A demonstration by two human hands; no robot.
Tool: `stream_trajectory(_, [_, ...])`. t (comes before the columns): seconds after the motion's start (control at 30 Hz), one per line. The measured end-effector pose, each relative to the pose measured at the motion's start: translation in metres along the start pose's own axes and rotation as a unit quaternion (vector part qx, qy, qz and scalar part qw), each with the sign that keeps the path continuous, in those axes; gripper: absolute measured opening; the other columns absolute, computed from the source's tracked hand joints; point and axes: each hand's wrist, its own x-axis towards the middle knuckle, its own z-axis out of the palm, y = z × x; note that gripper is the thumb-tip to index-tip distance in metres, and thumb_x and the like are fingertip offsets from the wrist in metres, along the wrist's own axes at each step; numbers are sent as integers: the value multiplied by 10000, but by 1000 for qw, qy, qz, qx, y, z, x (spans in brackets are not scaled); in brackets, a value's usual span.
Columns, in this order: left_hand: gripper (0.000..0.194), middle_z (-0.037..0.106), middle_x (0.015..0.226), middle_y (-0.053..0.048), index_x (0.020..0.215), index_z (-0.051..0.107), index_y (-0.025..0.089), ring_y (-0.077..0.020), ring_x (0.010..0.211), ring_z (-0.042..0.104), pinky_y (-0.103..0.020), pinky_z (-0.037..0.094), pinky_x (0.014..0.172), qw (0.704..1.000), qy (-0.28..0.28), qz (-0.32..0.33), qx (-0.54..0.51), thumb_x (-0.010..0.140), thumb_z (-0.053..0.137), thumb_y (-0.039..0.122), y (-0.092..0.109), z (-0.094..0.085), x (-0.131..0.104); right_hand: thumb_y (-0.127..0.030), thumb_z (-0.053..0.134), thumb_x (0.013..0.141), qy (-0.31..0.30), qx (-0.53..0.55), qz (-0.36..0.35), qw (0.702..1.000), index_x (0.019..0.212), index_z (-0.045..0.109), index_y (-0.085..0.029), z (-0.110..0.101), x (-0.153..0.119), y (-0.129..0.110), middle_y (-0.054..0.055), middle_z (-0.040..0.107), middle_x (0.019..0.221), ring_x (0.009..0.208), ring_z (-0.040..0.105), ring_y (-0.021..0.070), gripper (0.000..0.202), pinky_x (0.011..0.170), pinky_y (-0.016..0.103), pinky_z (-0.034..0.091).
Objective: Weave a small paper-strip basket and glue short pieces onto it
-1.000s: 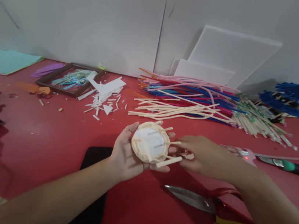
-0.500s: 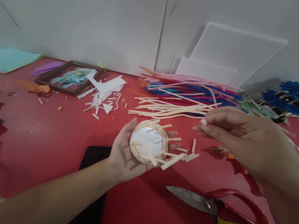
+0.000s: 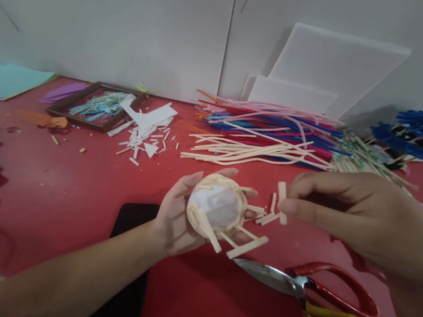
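Observation:
On the palm of my left hand [image 3: 172, 213] rests a small round basket-like piece [image 3: 216, 206], cream coloured, with a white disc inside and short sticks jutting from its rim. My fingers curl round its underside. One crosspiece joins two of the sticks at the lower right. Between thumb and fingertips my right hand [image 3: 330, 209] pinches a short cream stick [image 3: 281, 200], apart from the round piece. Several similar cut sticks [image 3: 268, 216] lie on the red table just behind it. Red-and-yellow-handled scissors [image 3: 281, 281] lie below my right hand.
Cream strips [image 3: 244, 150] and coloured pipe-cleaner-like stems [image 3: 272, 120] lie at the back. White scraps [image 3: 149, 123] and a brown frame [image 3: 78, 123] are left of them. A black phone-like slab [image 3: 129, 267] lies beneath my left forearm. White boards [image 3: 338, 66] lean against the wall.
My right hand has come down and now shows a short stick in its pinch, where a small white tip showed before. The round piece has shifted slightly right and tilted in my left hand.

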Motion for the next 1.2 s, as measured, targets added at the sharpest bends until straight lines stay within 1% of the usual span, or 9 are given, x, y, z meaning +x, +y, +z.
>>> stream_trajectory(0.07, [465, 788, 1092, -156, 1104, 736, 175, -341, 972, 766, -515, 588, 830, 1000, 0, -8, -2, 978, 330, 365, 0, -2, 0, -632, 762, 705, -22, -6, 2, 1000, 546, 703, -265, 1, 1, -2, -2, 601, 500, 439, 447, 115, 405, 420, 264, 359])
stream_trajectory(0.13, [492, 790, 1087, -153, 1137, 727, 160, -343, 984, 764, -518, 599, 816, 1000, 3, -17, -4, 987, 305, 363, 0, -3, 0, -644, 747, 710, -31, -8, 11, 999, 555, 705, -269, 3, 1, -2, -5, 582, 484, 440, 454, 122, 408, 425, 268, 370])
stream_trajectory(0.23, [505, 792, 1076, -151, 1156, 714, 147, -319, 979, 767, -494, 614, 794, 1000, -1, -23, -16, 996, 282, 353, 0, -4, 1, -720, 735, 676, -30, 1, 27, 999, 556, 683, -261, 6, 1, 0, -7, 566, 487, 457, 467, 131, 477, 433, 271, 377])
stream_trajectory(0.33, [480, 792, 1067, -153, 1172, 704, 139, -301, 943, 772, -475, 620, 783, 999, -9, -23, -22, 992, 308, 340, 0, -4, 1, -788, 717, 639, -41, 20, 44, 998, 563, 655, -248, 9, 2, 1, 5, 604, 536, 498, 502, 141, 548, 451, 267, 381])
stream_trajectory(0.4, [455, 789, 1069, -157, 1178, 700, 135, -305, 933, 771, -468, 616, 784, 999, -14, -30, -17, 982, 344, 338, 1, -5, 0, -775, 736, 624, -54, 32, 56, 996, 566, 652, -240, 10, 3, 2, 4, 607, 543, 511, 506, 141, 544, 470, 264, 397])
stream_trajectory(0.57, [437, 781, 1100, -152, 1174, 701, 136, -321, 964, 762, -464, 609, 785, 999, -21, -42, -1, 975, 383, 359, 1, -8, -1, -671, 820, 580, -73, 45, 82, 993, 575, 664, -218, 11, 2, 5, 6, 601, 547, 533, 492, 146, 479, 484, 262, 391])
stream_trajectory(0.8, [455, 782, 1113, -153, 1187, 703, 128, -322, 982, 763, -448, 609, 786, 998, -22, -52, -4, 998, 366, 369, 0, -8, 0, -636, 802, 624, -79, 36, 79, 993, 621, 695, -221, 11, 1, 10, 7, 620, 573, 548, 494, 149, 428, 493, 262, 387])
stream_trajectory(1.07, [468, 782, 1105, -161, 1185, 698, 120, -332, 979, 762, -460, 601, 785, 999, -11, -53, -8, 995, 357, 378, 0, -7, -1, -688, 725, 676, -85, -1, 79, 993, 643, 682, -210, 10, 2, 13, 20, 619, 584, 557, 504, 153, 481, 501, 270, 396])
stream_trajectory(1.2, [474, 780, 1104, -164, 1197, 698, 118, -340, 983, 760, -453, 600, 775, 998, -8, -57, -7, 988, 360, 377, -1, -7, -1, -717, 704, 661, -91, -3, 85, 992, 623, 674, -215, 11, 2, 12, 21, 608, 569, 547, 494, 155, 505, 492, 275, 391])
